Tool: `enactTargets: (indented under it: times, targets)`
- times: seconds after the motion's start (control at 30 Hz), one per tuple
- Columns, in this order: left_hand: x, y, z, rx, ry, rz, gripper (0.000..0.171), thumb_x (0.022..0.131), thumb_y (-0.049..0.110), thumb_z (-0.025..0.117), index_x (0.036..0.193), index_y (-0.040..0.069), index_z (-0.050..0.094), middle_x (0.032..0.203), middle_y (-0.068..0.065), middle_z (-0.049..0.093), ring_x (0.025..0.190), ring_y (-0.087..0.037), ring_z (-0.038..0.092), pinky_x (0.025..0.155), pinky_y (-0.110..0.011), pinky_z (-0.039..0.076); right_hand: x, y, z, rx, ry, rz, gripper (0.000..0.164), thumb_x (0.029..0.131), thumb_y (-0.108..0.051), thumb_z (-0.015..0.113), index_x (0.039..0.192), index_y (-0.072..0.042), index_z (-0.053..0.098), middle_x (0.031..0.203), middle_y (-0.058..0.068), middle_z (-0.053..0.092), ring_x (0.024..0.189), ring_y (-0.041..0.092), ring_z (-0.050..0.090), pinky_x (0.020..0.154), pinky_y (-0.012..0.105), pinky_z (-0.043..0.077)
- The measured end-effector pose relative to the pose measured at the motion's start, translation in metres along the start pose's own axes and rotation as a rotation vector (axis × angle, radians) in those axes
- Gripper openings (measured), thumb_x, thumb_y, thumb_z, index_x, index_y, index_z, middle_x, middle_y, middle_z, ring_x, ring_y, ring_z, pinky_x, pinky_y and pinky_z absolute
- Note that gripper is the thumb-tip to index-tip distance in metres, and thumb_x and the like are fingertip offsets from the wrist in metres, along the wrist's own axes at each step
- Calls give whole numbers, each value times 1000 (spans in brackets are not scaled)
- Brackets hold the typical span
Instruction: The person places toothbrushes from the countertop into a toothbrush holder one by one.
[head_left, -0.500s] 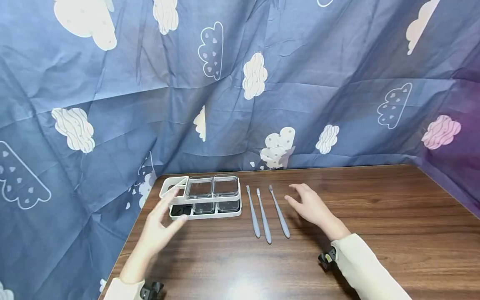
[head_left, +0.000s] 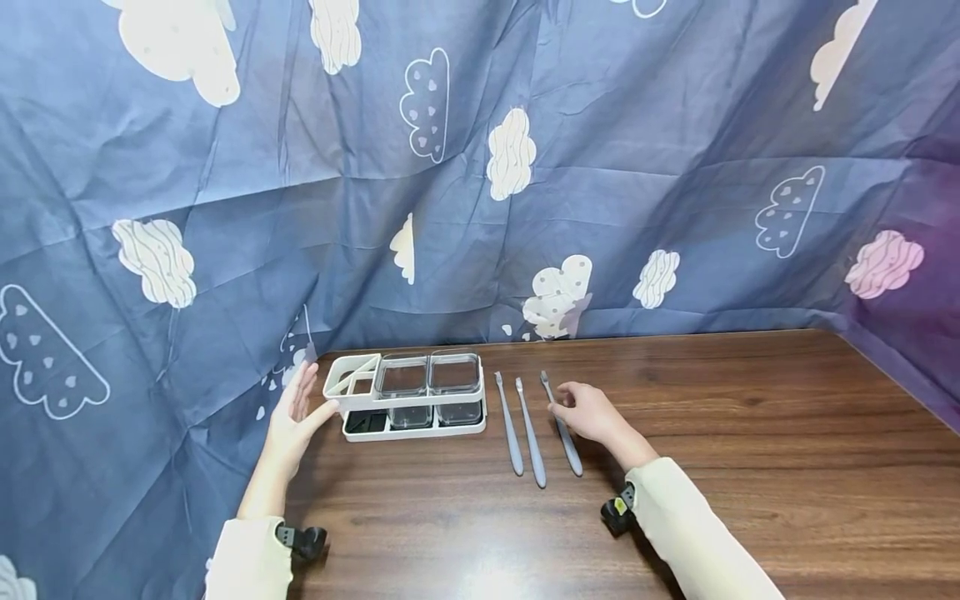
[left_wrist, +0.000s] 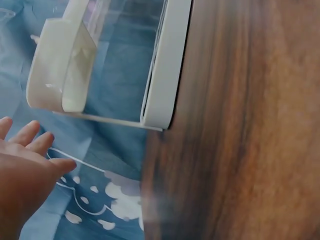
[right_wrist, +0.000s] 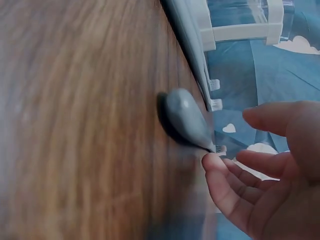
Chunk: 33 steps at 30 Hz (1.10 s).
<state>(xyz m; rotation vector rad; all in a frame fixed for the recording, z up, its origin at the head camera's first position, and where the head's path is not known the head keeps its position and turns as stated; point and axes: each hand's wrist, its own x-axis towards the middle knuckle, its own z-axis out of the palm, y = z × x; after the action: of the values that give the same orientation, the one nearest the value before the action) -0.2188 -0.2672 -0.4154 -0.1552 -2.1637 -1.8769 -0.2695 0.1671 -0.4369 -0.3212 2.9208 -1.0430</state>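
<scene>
Right hand [head_left: 596, 415] has moved left over the rightmost toothbrush [head_left: 568, 447]; left hand [head_left: 288, 429] has shifted to the left end of the white rack [head_left: 416, 434]

Half a second earlier, the right hand was to the right of that toothbrush; now its fingers cross the far half of the handle. Its fingers are bent, with a clear gap between thumb and index finger, and nothing shows in that gap. Whether a fingertip touches the handle cannot be told.

The left hand, seen before over the rack's left part, now stands beside that end, empty, its thumb spread wide from the fingers. Its thumb tip meets the rack's outline from above, but the left wrist view shows the hand apart from it.

All three toothbrushes lie on the brown table [head_left: 750, 450], bristles far, handle ends near. The left toothbrush [head_left: 508, 425] and the middle toothbrush [head_left: 530, 433] lie close together, between the rack and the rightmost one. Two clear containers [head_left: 453, 372] sit side by side in the rack's upper tier. Behind hangs a blue cloth [head_left: 660, 100] with pale clouds.
</scene>
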Motion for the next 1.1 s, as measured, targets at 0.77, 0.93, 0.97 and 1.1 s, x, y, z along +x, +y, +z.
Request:
enactTargets:
  times: [0.77,0.93,0.97,1.1]
  targets:
    - [19,-25,-3,-78,-140,-91,77,92,-2,55,154,1,10,158,-21,16,146,-32,11,116,-23,16,12,-8,3,-119,-54,83,43,85,-24,67,116,5,64,108,18,68,98,30,62,86,43,49]
    - [20,-27,-2,-102,-144,-107,77,91,-2,56,153,0,10,159,-19,12,146,-31,9,115,-21,18,15,-4,5,-158,-58,51,40,85,-26,67,113,2,67,107,17,68,95,30,63,84,42,50]
    - [20,-28,-2,-102,-143,-111,77,91,-2,56,153,0,10,159,-19,12,146,-31,9,115,-20,19,16,-4,6,-174,-55,40,40,85,-26,67,112,2,67,107,18,68,96,31,63,84,43,50]
    - [21,-28,0,-82,-128,-123,76,92,0,57,153,0,13,159,-17,14,146,-31,13,111,-17,23,18,-5,8,-192,-61,57,37,85,-22,66,113,2,67,111,19,67,106,37,60,92,48,46]
